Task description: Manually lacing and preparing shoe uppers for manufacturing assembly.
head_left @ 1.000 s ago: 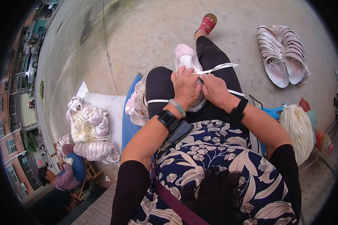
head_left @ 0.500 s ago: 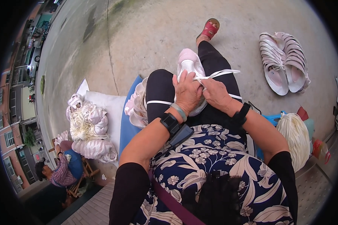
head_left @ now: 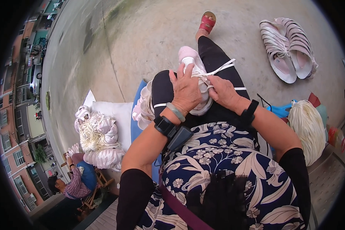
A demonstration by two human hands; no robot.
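Across my lap lies a pale pink and white shoe upper (head_left: 188, 55), its toe pointing away from me. My left hand (head_left: 186, 91) rests on its left side with the fingers stretched toward the toe; the thumb side is partly hidden. At the right of the lacing, my right hand (head_left: 223, 92) has thumb and finger closed on a white shoelace (head_left: 204, 79). A loose lace length (head_left: 222, 68) sticks out to the right over my dark trouser leg. White bands cross both of my legs.
Bundled shoe uppers (head_left: 283, 50) lie on the concrete at far right. A hank of cream laces (head_left: 306, 132) hangs at right beside a blue item (head_left: 281, 110). More uppers and laces (head_left: 97, 134) are heaped at left, near a seated person (head_left: 74, 188).
My left hand has lifted its fingers and shifted slightly left on the shoe. My right hand has drawn back a little, exposing more of the lacing. The whole view has shifted slightly.
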